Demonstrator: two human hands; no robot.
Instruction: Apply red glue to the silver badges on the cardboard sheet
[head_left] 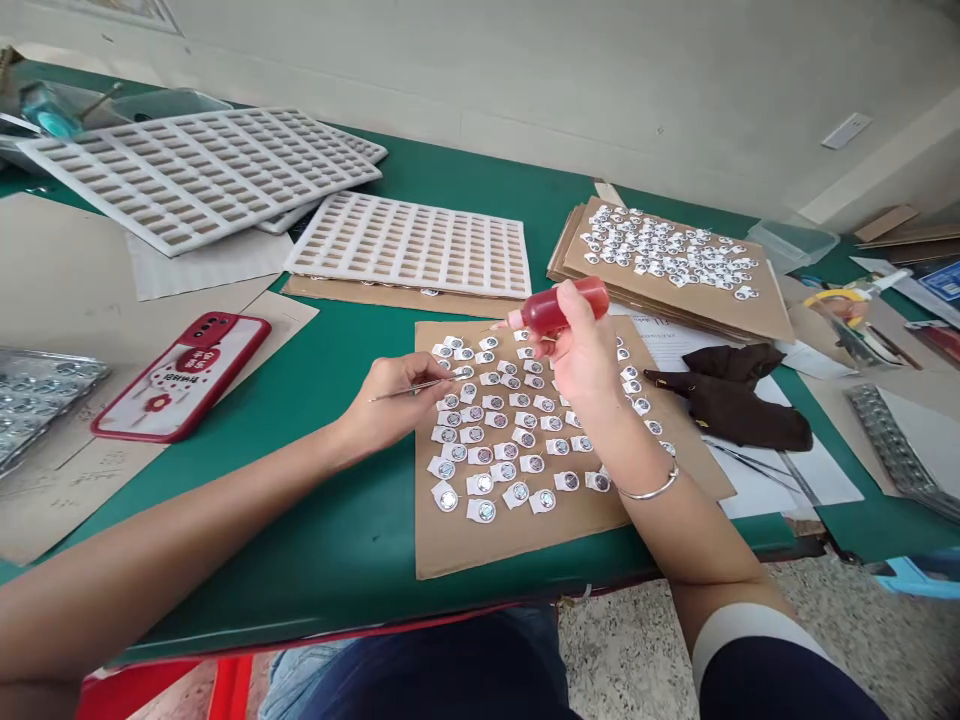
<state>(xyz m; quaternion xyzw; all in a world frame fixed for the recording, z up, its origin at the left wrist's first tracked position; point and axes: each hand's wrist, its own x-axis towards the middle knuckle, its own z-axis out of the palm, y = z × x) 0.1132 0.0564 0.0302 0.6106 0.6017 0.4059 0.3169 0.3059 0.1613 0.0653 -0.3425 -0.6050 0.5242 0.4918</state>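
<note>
My right hand (pixel 581 345) is wrapped round a small squeeze bottle (pixel 551 308) of red liquid, its thin tip pointing left over a cardboard sheet (pixel 480 550). Between the fingers of my left hand (pixel 397 400) is a slim metal tool, probably tweezers (pixel 409 391), reaching the upper left of the sheet. Rows of small round silvery pieces on white tabs (pixel 517 493) lie across the cardboard. Whether the tool's tip grips one of them I cannot tell. My right hand and forearm hide some of the pieces.
White grid trays (pixel 420 240) lie behind the sheet and at back left. A cardboard stack (pixel 675 285) with similar pieces sits at back right. Nearby are a red-edged phone (pixel 184 375) on the left, dark gloves (pixel 742 400) on the right and yellow-handled scissors (pixel 832 297).
</note>
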